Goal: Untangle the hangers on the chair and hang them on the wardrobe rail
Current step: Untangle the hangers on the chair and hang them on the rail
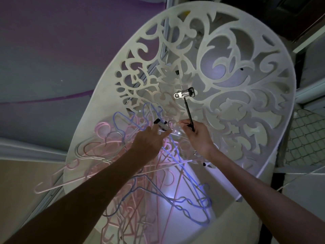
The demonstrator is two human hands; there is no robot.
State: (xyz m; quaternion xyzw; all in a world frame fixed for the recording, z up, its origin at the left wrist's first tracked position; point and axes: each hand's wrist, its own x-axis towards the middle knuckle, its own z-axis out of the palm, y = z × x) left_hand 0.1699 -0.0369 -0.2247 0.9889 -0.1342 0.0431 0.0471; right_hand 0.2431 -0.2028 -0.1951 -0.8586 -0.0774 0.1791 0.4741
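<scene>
Chair (263, 120): one, white, with a pierced scrollwork back, carrying the whole heap on its seat
Hangers (140, 173): tangled pile of thin pink, blue and pale ones, too knotted for an exact count; well over a dozen, spread from the seat's left edge to its front
Pink hanger (52, 184): one, poking out past the left rim of the seat
Blue hanger (191, 206): one clear outline, wavy lower bar, lying on the lit patch of seat near the front
Clip hanger (189, 111): one, black bar standing tilted up against the chair back, with a thin rod continuing up to a black tip
Metal clip (183, 93): one visible on that bar, shiny, about halfway up
Right hand (197, 136): grip clamped around the lower end of the black bar, fingers curled about it
Left hand (149, 141): reaching into the top of the pile, fingers stretched towards a small black-tipped clip (161, 122) and a clear hook; touching or pinching, cannot tell
Arms: two, bare, entering from the bottom corners
Wall (52, 50): purple and grey, behind the chair on the left
Lighting: dim, one bright patch on the seat under the hands
</scene>
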